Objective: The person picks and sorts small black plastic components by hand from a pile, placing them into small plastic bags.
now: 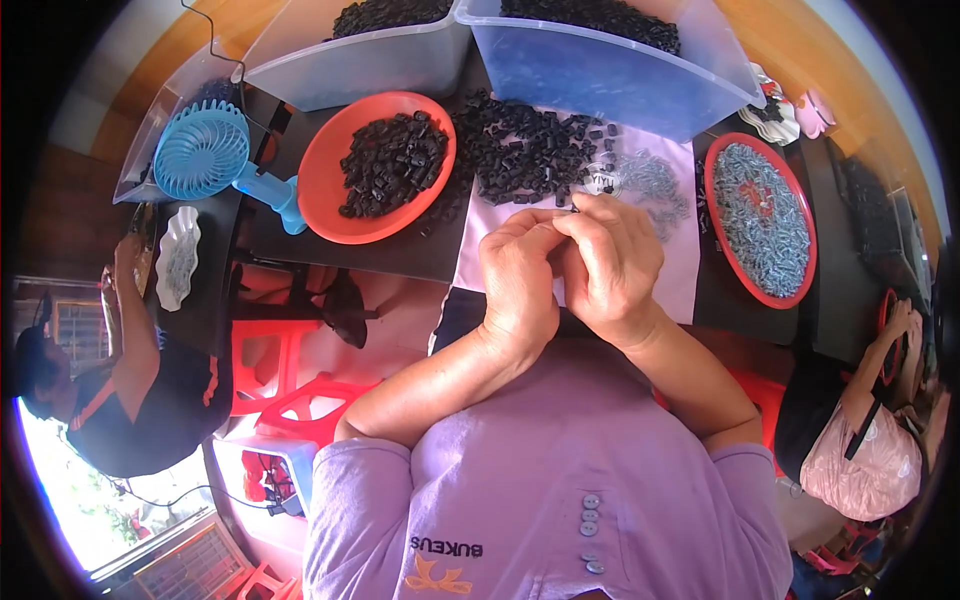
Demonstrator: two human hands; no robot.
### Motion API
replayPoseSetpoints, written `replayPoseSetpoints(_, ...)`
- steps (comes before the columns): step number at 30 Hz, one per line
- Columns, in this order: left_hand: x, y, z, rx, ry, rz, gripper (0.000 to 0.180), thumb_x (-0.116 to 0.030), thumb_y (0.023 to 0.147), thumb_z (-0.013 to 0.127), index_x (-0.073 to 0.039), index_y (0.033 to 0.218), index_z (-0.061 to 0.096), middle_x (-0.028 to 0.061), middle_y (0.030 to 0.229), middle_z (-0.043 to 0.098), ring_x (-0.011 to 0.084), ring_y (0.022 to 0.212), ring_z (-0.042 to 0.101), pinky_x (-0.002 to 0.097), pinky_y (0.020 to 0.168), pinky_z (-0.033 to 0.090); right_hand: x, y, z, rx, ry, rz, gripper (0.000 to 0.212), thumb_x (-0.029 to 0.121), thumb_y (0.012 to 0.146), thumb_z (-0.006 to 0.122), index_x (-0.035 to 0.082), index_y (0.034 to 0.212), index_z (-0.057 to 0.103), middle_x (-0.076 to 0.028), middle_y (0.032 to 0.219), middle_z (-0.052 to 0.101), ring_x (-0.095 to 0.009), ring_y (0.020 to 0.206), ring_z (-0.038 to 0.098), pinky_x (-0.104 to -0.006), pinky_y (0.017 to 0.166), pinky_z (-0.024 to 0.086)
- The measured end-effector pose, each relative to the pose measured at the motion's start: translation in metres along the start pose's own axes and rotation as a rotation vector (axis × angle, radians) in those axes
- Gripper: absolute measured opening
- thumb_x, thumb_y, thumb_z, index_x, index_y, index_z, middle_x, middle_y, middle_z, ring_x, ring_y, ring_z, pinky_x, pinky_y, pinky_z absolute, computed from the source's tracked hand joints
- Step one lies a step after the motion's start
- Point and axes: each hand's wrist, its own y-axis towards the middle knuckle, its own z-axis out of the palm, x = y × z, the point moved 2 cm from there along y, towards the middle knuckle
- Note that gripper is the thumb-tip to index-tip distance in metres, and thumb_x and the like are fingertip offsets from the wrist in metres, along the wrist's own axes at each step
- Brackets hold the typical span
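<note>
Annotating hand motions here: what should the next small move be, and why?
Probably a slight fingertip press or twist before reaching for another piece: the left hand and right hand meet at the fingertips, hiding most of whatever they hold, while black pieces and silvery pieces lie loose on the pink cloth just beyond.

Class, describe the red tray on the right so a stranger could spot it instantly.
Find the pink cloth spread on the dark table. Just to its right sits a shallow red tray. Unlike the orange-red bowl of black pieces left of the cloth, this tray is filled with small silvery pieces.
</note>
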Motion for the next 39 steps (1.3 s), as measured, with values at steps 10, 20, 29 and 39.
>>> replayPoseSetpoints(10,-0.001,0.001,-0.004,0.04,0.104,0.043,0.011,-0.002,0.086,0.054,0.004,0.085,0.064,0.0068,0.077,0.063,0.0109,0.069,0.057,0.0225,0.061,0.045,0.007,0.001,0.002,0.045,-0.025,-0.04,0.038,0.004,0.065,0.069,0.0,0.102,0.059,-0.017,0.091,0.061,-0.031,0.076,0.062,-0.0392,0.063,0.045)
replayPoseSetpoints(20,-0.014,-0.002,-0.012,0.122,0.176,0.037,0.015,-0.006,0.09,0.056,0.005,0.091,0.065,0.0069,0.079,0.066,0.0112,0.07,0.06,0.0231,0.065,0.048,0.009,0.006,0.003,-0.078,0.124,0.017,0.041,-0.006,0.065,0.065,0.002,0.105,0.06,-0.014,0.09,0.064,-0.029,0.074,0.064,-0.0374,0.063,0.048)
replayPoseSetpoints(29,-0.012,0.0,-0.019,0.128,0.175,0.004,0.014,-0.002,0.092,0.054,0.008,0.095,0.063,0.0097,0.086,0.065,0.0138,0.074,0.063,0.025,0.067,0.05,0.007,0.003,0.004,-0.034,0.215,0.12,0.038,-0.012,0.066,0.062,0.003,0.1,0.063,-0.013,0.093,0.067,-0.03,0.08,0.066,-0.0375,0.068,0.051)
replayPoseSetpoints(39,0.001,-0.001,-0.019,0.021,0.149,0.05,0.013,0.001,0.085,0.052,0.004,0.088,0.064,0.0044,0.078,0.062,0.0093,0.068,0.054,0.0225,0.059,0.043,0.017,-0.003,0.006,-0.001,0.121,0.016,0.034,-0.012,0.066,0.063,0.001,0.098,0.062,-0.016,0.093,0.067,-0.031,0.075,0.064,-0.0375,0.063,0.05)
